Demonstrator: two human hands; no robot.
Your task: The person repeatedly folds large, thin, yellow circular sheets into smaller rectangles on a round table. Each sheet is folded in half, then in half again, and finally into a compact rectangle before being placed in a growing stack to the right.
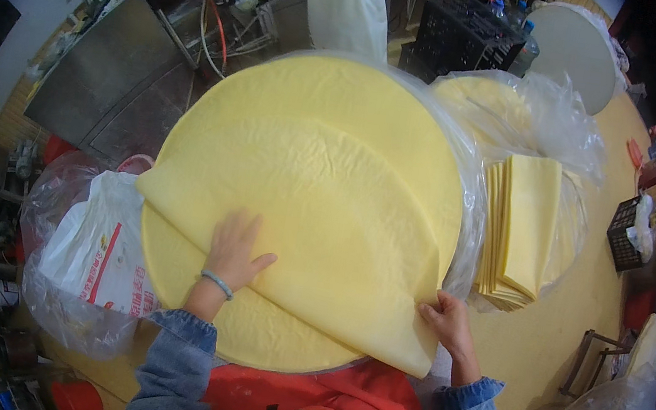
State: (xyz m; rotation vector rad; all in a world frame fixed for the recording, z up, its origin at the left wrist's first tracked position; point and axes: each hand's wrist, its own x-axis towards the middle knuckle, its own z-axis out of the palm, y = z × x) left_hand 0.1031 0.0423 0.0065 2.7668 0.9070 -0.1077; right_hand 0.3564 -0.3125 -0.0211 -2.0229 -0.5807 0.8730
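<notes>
A large round stack of thin, soft yellow sheets (243,89), probably pancakes or dough, lies right before me. Its top sheet (303,201) is folded over, with a straight crease running obliquely across the near side. My left hand (235,249), a bracelet at its wrist, rests palm down on the folded sheet near the crease; its fingertips are blurred. At the right, my right hand (451,323) pinches the folded sheet's edge between thumb and fingers. To the right of the stack sits a pile of folded yellow sheets (520,226), layered in long strips.
Clear plastic film (470,225) lines the stack's right side. A printed white sack (90,241) in a plastic bag is at left. Beyond the stack are a white sack (349,7), a black crate (464,38) and a metal cabinet (114,68). A red bucket (77,399) stands lower left.
</notes>
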